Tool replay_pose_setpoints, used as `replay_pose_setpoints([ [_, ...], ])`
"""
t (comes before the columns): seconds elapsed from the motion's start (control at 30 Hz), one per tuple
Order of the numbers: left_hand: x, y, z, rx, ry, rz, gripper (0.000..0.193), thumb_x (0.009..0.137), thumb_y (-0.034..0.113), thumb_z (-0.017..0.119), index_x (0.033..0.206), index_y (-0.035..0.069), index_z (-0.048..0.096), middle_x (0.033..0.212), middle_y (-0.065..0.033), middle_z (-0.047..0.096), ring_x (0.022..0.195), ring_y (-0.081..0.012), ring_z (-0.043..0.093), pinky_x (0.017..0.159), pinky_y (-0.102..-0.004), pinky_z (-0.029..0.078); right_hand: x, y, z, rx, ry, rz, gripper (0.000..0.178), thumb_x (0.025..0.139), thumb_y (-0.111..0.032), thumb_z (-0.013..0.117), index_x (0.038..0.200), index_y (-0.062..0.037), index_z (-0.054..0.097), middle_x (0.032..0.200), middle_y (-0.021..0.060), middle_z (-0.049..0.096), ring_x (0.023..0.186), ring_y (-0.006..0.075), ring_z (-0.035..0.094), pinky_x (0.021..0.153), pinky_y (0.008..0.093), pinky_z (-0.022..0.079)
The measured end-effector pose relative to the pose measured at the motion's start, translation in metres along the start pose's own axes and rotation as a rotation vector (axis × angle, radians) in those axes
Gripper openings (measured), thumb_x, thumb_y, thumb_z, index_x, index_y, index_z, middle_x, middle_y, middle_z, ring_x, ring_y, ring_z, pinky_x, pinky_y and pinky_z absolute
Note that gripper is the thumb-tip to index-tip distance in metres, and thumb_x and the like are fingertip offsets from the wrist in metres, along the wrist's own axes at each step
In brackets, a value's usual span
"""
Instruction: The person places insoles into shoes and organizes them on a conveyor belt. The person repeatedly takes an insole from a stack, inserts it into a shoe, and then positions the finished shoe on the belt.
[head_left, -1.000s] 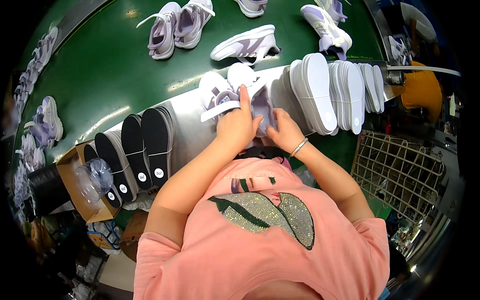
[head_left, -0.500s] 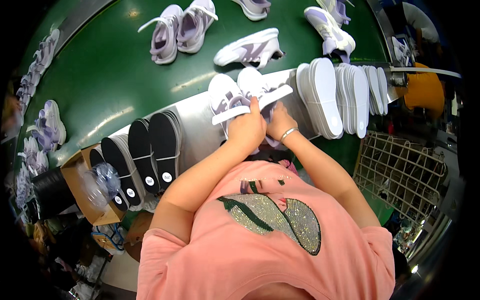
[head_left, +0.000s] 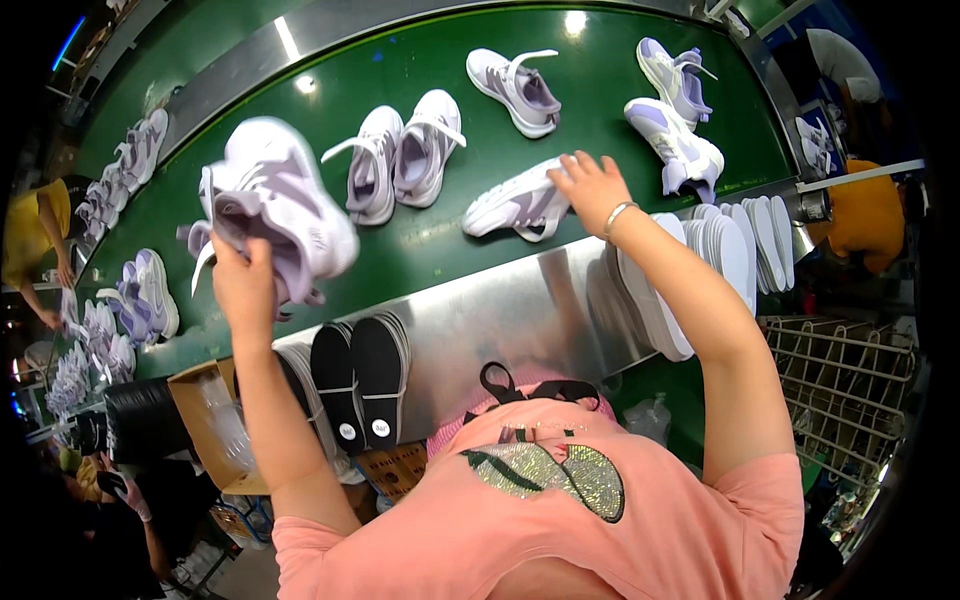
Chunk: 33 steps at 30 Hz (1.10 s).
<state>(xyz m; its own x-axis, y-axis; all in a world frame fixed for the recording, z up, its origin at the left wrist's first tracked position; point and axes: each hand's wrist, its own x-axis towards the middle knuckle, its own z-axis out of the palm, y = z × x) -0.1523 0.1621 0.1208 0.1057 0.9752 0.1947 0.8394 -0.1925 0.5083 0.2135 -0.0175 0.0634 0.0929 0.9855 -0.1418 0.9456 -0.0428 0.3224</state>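
Raised over the left side of the bench, my left hand (head_left: 245, 285) is closed on a pair of white-and-lilac sneakers (head_left: 300, 205), gripped near their heel openings. The two shoes overlap, so one is partly hidden. My right hand (head_left: 592, 192) is stretched out with fingers apart over the heel end of a single sneaker (head_left: 512, 205) lying on its side. Its fingertips seem to touch that shoe, though the grip is not closed. Between my hands, two more sneakers (head_left: 420, 150) stand side by side with their straps sticking out.
Further sneakers stand on the green bench (head_left: 330, 85). A metal ledge (head_left: 500, 320) runs along my side, with black insoles (head_left: 380, 365) at left and white insoles (head_left: 735, 260) at right. A cardboard box (head_left: 205, 430) and a wire basket (head_left: 840, 390) flank me. Another person's arm shows far left.
My hands have parted. The left has lifted the sneaker pair off the metal ledge, leftward; the right has let go and reached to the sneaker lying on its side. The view has shifted.
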Motion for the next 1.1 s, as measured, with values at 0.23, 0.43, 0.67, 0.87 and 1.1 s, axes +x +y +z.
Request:
replay_pose_setpoints([
  [0.23, 0.055, -0.197, 0.081, 0.177, -0.181, -0.092, 0.056, 0.076, 0.015, 0.045, 0.126, 0.0, 0.027, 0.111, -0.0279, 0.047, 0.102, -0.0417, 0.046, 0.088, -0.0416, 0.036, 0.073, 0.003, 0.048, 0.27, -0.052, -0.118, 0.053, 0.072, -0.016, 0.053, 0.123, -0.0105, 0.038, 0.13, 0.0151, 0.034, 0.121, 0.0283, 0.031, 0.095, 0.0447, 0.026],
  [0.43, 0.039, -0.077, 0.083, 0.14, 0.281, 0.252, 0.04, 0.076, 0.009, 0.053, 0.113, -0.004, 0.045, 0.114, -0.0216, 0.046, 0.103, -0.0334, 0.045, 0.089, -0.0388, 0.034, 0.113, 0.04, 0.039, 0.353, 0.308, 0.05, 0.021, 0.064, -0.017, 0.058, 0.081, -0.0096, 0.066, 0.12, 0.0111, 0.045, 0.111, 0.0237, 0.041, 0.091, 0.0399, 0.03],
  [0.67, 0.003, 0.041, 0.157, 0.394, -0.398, 0.557, 0.064, 0.064, 0.026, 0.069, 0.12, 0.009, 0.042, 0.109, -0.022, 0.047, 0.097, -0.0369, 0.045, 0.084, -0.0426, 0.034, 0.123, 0.048, 0.025, 0.409, -0.385, 0.131, 0.031, 0.063, -0.026, 0.064, 0.091, -0.0123, 0.064, 0.102, 0.0072, 0.057, 0.099, 0.0219, 0.051, 0.081, 0.04, 0.038],
  [0.87, 0.011, 0.026, 0.172, 0.172, -0.373, 0.576, 0.042, 0.066, 0.019, 0.066, 0.104, 0.009, 0.053, 0.089, -0.0188, 0.049, 0.08, -0.0367, 0.05, 0.069, -0.0417, 0.041, 0.051, 0.122, 0.05, 0.364, -0.411, 0.374, 0.033, 0.065, -0.03, 0.06, 0.092, -0.0112, 0.065, 0.096, 0.0061, 0.061, 0.096, 0.0234, 0.054, 0.077, 0.0419, 0.039],
  [1.1, -0.013, 0.056, 0.181, 0.044, -0.429, 0.485, 0.03, 0.068, 0.022, 0.066, 0.092, 0.006, 0.057, 0.086, -0.0174, 0.05, 0.077, -0.0347, 0.052, 0.067, -0.04, 0.043, 0.019, 0.206, 0.098, 0.461, -0.386, 1.002, 0.029, 0.068, -0.024, 0.06, 0.096, -0.0145, 0.063, 0.103, 0.0052, 0.059, 0.102, 0.021, 0.051, 0.08, 0.0387, 0.037],
])
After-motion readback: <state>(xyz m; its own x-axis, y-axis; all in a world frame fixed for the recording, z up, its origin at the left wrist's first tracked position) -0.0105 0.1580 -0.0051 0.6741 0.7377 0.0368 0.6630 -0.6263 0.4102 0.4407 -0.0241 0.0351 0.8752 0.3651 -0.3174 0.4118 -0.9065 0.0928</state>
